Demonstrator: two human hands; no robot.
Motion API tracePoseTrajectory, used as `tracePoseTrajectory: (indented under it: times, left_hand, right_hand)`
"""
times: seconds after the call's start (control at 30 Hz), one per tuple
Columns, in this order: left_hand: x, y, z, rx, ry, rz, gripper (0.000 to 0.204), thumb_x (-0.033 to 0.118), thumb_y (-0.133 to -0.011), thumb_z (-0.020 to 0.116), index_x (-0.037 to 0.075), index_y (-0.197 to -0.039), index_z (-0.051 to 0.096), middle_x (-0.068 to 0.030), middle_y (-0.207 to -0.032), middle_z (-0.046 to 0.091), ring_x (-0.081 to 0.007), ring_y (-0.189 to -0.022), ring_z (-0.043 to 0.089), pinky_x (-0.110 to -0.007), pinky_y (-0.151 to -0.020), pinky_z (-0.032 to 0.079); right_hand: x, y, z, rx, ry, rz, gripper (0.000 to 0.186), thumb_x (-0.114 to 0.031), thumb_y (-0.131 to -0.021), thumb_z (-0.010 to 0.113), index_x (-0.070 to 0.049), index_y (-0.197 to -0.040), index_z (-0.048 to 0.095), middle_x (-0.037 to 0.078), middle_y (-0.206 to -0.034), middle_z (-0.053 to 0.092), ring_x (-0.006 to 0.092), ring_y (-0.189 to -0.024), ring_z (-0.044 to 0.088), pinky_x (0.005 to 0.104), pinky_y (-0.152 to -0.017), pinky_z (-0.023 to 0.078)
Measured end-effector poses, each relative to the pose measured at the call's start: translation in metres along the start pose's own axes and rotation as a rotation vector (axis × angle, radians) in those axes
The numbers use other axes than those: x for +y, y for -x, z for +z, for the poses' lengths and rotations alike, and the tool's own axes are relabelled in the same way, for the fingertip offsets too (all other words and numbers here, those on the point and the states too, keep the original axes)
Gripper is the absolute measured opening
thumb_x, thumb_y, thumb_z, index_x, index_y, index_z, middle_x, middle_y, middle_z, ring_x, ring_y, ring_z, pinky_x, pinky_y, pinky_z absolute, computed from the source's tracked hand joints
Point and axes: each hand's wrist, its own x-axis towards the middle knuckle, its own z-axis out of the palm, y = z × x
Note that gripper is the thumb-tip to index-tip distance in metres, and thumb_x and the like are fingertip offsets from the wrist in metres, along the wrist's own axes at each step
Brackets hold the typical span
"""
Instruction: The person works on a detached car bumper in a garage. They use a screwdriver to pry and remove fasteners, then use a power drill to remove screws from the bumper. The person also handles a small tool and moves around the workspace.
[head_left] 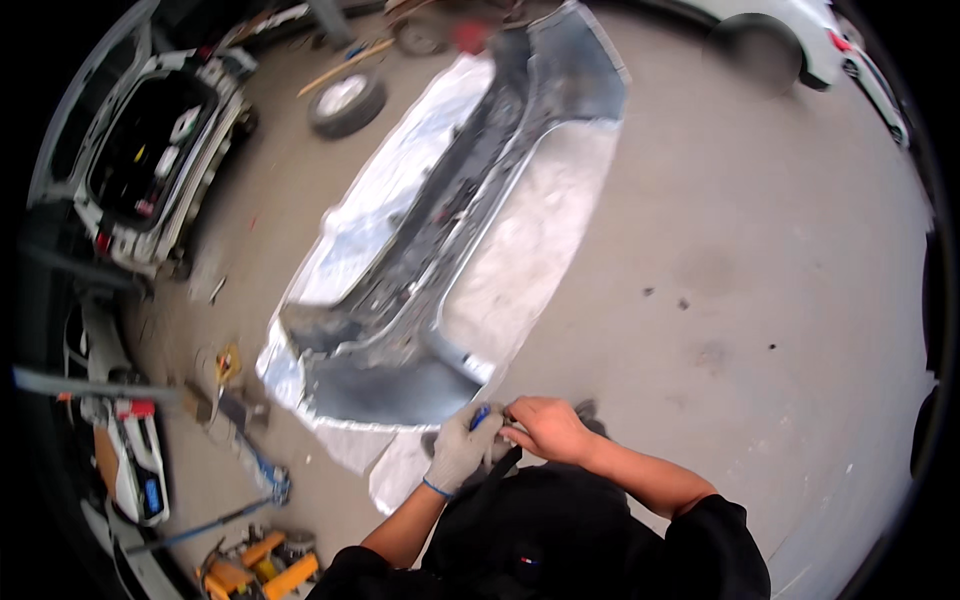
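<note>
My left hand [462,450], in a grey knit glove, grips a small blue item [480,418] in front of my body. My bare right hand [548,430] is closed beside it, fingers on something small and dark that I cannot make out. Just beyond both hands a large dark grey car bumper [390,388] lies inner side up on a crumpled white-silver sheet [360,235], stretching away toward the upper right. A black strap hangs below my fingers.
A loose wheel [350,104] lies at upper left, near a wooden handle [340,68]. Car bodies with open parts [160,150] line the left side. A blue floor jack [270,480] and yellow tools [290,575] sit at lower left. A white car [820,40] stands at upper right.
</note>
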Motion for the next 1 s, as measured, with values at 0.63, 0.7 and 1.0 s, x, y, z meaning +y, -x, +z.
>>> tracePoseTrajectory:
  times: [0.63,0.7,1.0]
  left_hand:
    - [0.209,-0.266,0.227,-0.327,0.128,0.223,0.027,0.023,-0.096,0.060,-0.001,-0.106,0.065,-0.0026,-0.089,0.065,-0.0084,-0.082,0.060,-0.026,-0.073,0.050]
    - [0.249,-0.315,0.237,-0.332,0.069,0.235,0.027,0.021,-0.096,0.058,-0.002,-0.107,0.065,-0.0043,-0.093,0.066,-0.0096,-0.084,0.060,-0.026,-0.076,0.050]
    - [0.437,-0.471,0.247,-0.394,0.026,0.278,0.027,0.020,-0.096,0.058,-0.003,-0.108,0.065,-0.0063,-0.094,0.067,-0.0100,-0.086,0.061,-0.025,-0.078,0.051]
  right_hand:
    - [0.195,-0.073,-0.316,0.272,0.105,0.206,0.021,-0.023,-0.082,0.072,-0.005,-0.085,0.062,0.010,-0.073,0.064,0.0301,-0.067,0.064,0.0398,-0.058,0.050]
    - [0.228,-0.111,-0.350,0.268,0.121,0.221,0.024,-0.026,-0.083,0.072,-0.005,-0.085,0.062,0.010,-0.073,0.064,0.0301,-0.068,0.064,0.0404,-0.058,0.050]
    - [0.324,-0.271,-0.482,0.257,-0.005,0.332,0.025,-0.028,-0.086,0.070,-0.004,-0.087,0.065,0.013,-0.072,0.064,0.0314,-0.064,0.064,0.0395,-0.058,0.049]
